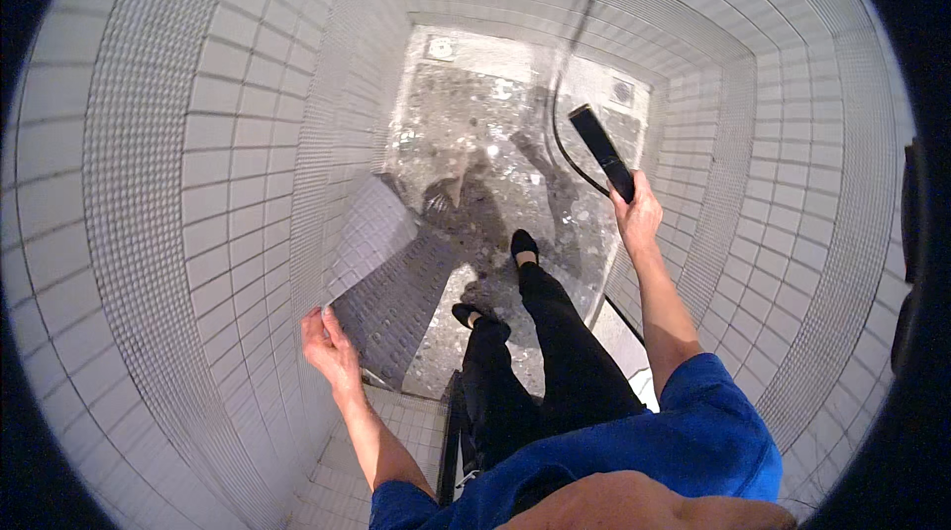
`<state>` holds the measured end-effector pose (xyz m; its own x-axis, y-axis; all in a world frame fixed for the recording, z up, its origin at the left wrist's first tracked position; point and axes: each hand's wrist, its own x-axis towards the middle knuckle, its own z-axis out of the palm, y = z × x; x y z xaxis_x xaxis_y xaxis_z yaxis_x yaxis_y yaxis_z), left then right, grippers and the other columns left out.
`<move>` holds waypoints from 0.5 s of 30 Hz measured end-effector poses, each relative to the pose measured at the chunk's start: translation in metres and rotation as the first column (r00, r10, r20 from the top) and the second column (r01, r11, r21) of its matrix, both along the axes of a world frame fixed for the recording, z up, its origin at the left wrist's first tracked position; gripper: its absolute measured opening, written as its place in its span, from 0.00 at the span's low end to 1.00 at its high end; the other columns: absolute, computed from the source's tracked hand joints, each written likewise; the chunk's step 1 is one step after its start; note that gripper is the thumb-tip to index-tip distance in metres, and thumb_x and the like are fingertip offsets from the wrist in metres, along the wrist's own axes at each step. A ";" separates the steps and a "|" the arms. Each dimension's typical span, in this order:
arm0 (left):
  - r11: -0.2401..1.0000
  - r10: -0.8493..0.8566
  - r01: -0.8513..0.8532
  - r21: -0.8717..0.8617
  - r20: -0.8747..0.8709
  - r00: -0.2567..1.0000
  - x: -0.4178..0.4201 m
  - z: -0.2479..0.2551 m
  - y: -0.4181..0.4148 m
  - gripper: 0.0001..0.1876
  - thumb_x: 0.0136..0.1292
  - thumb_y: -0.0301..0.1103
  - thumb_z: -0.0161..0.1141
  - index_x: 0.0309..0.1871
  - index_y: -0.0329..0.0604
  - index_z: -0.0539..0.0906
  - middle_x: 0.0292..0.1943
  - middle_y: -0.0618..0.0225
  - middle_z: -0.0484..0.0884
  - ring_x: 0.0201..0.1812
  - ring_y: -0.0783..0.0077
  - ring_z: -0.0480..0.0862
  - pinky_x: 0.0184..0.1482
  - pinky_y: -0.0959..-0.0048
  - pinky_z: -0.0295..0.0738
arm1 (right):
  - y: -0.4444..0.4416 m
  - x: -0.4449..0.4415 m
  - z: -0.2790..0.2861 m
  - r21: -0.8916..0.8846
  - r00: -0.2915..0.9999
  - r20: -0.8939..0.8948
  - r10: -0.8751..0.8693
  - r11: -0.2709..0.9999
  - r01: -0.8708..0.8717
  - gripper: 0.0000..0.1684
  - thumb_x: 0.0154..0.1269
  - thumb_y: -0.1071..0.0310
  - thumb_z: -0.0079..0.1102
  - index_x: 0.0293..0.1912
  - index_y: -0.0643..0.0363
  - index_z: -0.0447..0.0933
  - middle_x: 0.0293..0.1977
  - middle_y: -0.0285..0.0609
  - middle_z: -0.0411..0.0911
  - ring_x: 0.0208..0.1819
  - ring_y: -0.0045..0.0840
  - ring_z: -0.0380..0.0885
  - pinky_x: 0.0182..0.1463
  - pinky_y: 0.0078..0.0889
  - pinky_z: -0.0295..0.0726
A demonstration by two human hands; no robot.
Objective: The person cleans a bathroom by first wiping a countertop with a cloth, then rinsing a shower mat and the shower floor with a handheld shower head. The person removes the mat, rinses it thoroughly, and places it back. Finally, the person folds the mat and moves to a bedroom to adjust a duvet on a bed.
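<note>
Pinched in my left hand is the edge of a grey rubber bath mat. One part of the mat is folded over and shows a lighter face; the darker, textured part hangs towards the shower floor. My right hand grips a black handheld shower head, whose end points up and away to the left. A dark hose curves from its handle up past the top of the view. Whether water runs from the shower head cannot be made out.
White tiled walls rise closely on both sides and at the far end. The stone-patterned floor looks wet and shiny, with a drain in the far right corner. My black shoes stand on it. A dark door edge is behind my legs.
</note>
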<state>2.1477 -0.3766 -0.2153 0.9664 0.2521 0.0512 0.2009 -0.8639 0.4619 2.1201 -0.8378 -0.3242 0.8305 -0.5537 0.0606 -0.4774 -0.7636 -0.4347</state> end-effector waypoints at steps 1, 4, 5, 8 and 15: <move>1.000 0.001 -0.001 -0.014 0.004 1.000 0.002 -0.001 -0.006 0.16 0.67 0.36 0.50 0.39 0.27 0.78 0.38 0.52 0.79 0.38 0.56 0.79 0.42 0.66 0.72 | -0.008 -0.014 0.002 -0.013 0.997 -0.009 -0.072 0.997 0.071 0.18 0.54 0.61 0.66 0.42 0.55 0.70 0.31 0.50 0.77 0.32 0.48 0.77 0.33 0.44 0.74; 0.995 -0.053 0.049 -0.091 -0.045 0.998 0.008 -0.007 -0.006 0.17 0.68 0.37 0.50 0.36 0.27 0.78 0.37 0.54 0.79 0.34 0.61 0.77 0.39 0.68 0.71 | -0.023 -0.059 0.004 -0.028 0.942 -0.055 -0.331 0.944 0.330 0.20 0.58 0.53 0.63 0.41 0.56 0.70 0.28 0.52 0.77 0.31 0.49 0.76 0.33 0.46 0.73; 0.992 -0.061 0.054 -0.112 -0.060 0.996 0.010 -0.008 -0.009 0.17 0.68 0.37 0.50 0.35 0.27 0.78 0.37 0.54 0.79 0.34 0.62 0.77 0.38 0.68 0.71 | -0.025 -0.076 0.011 0.028 0.906 -0.081 -0.414 0.908 0.418 0.21 0.57 0.53 0.63 0.39 0.58 0.69 0.27 0.53 0.77 0.31 0.49 0.76 0.34 0.45 0.73; 0.978 -0.160 0.156 -0.137 -0.021 0.987 0.015 -0.014 -0.005 0.18 0.68 0.38 0.51 0.32 0.26 0.76 0.35 0.55 0.78 0.32 0.65 0.75 0.35 0.70 0.69 | -0.025 -0.124 0.013 0.080 0.824 0.089 -0.559 0.829 0.553 0.21 0.58 0.55 0.64 0.39 0.62 0.70 0.28 0.52 0.78 0.30 0.44 0.77 0.34 0.40 0.73; 0.923 -0.266 0.258 -0.285 0.013 0.964 0.023 -0.016 0.009 0.18 0.67 0.37 0.53 0.31 0.25 0.75 0.34 0.55 0.78 0.36 0.65 0.74 0.39 0.70 0.69 | 0.031 -0.222 -0.004 0.324 0.595 0.266 -0.758 0.652 0.686 0.17 0.59 0.61 0.65 0.36 0.63 0.69 0.24 0.35 0.68 0.26 0.20 0.64 0.32 0.24 0.68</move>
<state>2.1707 -0.3680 -0.2310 0.9999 -0.0099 -0.0098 -0.0004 -0.7224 0.6915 1.8984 -0.8073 -0.3282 0.0889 -0.9913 0.0968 -0.6256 -0.1312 -0.7690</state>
